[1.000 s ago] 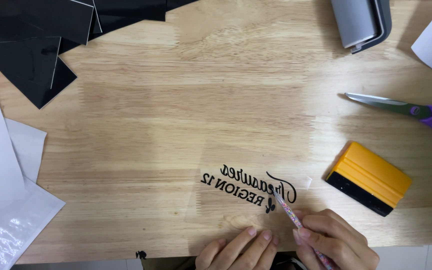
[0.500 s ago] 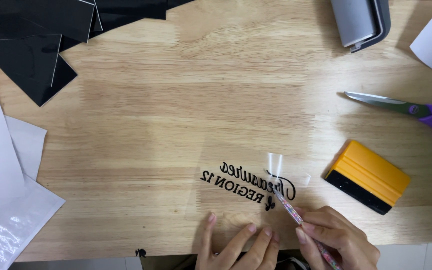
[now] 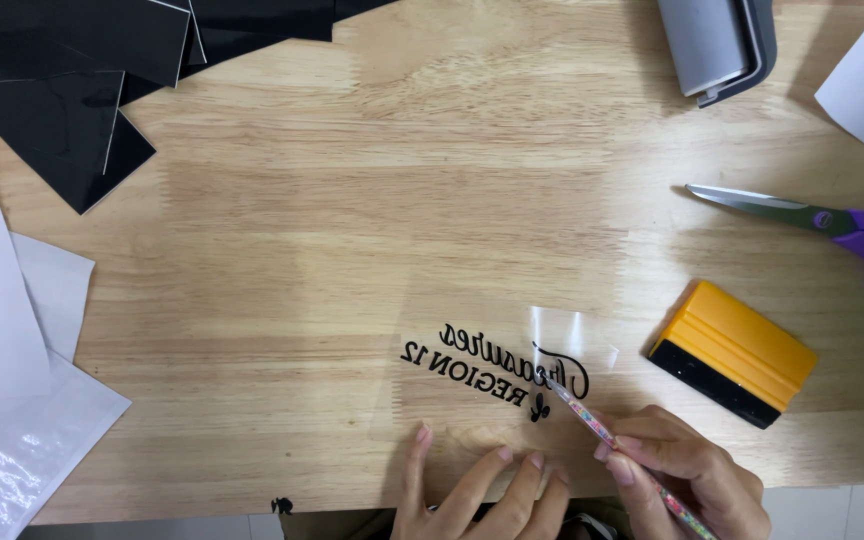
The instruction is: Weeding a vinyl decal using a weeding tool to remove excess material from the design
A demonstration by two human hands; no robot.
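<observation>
My right hand (image 3: 687, 475) pinches a patterned weeding pen (image 3: 592, 422), tip on the clear film with black vinyl lettering (image 3: 497, 365) at the wooden table's (image 3: 352, 250) near edge. Left hand (image 3: 477, 490) presses the film flat, fingers spread, grasping nothing. Yellow squeegee (image 3: 734, 352) just right.

Black lettering (image 3: 497, 368), multicoloured speckled tool (image 3: 592, 425), yellow-and-black squeegee (image 3: 734, 352), purple-handled scissors (image 3: 812, 216), pale wood table (image 3: 352, 250).

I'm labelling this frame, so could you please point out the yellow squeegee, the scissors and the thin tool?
yellow squeegee (image 3: 742, 347), head view, top face.
scissors (image 3: 752, 203), head view, blade.
thin tool (image 3: 577, 412), head view, patterned shaft.
</observation>
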